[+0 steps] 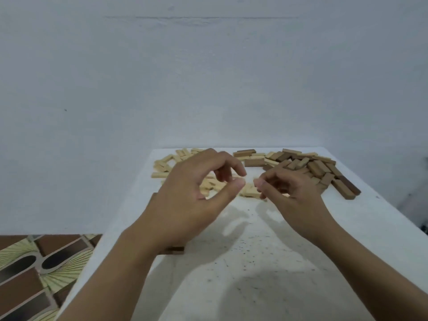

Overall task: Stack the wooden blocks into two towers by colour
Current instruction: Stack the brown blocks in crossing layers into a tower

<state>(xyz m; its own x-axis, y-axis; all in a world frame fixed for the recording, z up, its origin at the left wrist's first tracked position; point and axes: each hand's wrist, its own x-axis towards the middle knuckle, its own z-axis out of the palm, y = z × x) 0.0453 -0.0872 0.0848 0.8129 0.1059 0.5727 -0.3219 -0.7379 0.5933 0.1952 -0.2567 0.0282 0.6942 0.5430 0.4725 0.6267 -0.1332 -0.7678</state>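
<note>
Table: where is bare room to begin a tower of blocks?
Bare: the near table between the forearms, and the strip right of the right hand, nearer than the dark blocks. Crowded: the far end, light blocks left, dark right. A single block shows under the left wrist.

A white table (254, 262), its top flecked with dark specks, carries loose wooden blocks toward its far edge: pale blocks (160, 175) scattered flat at the far left and middle, brown blocks (319, 167) heaped at the far right (a few pale ones mixed in), and a dark brown piece (174, 250) near the left edge, mostly hidden
</note>
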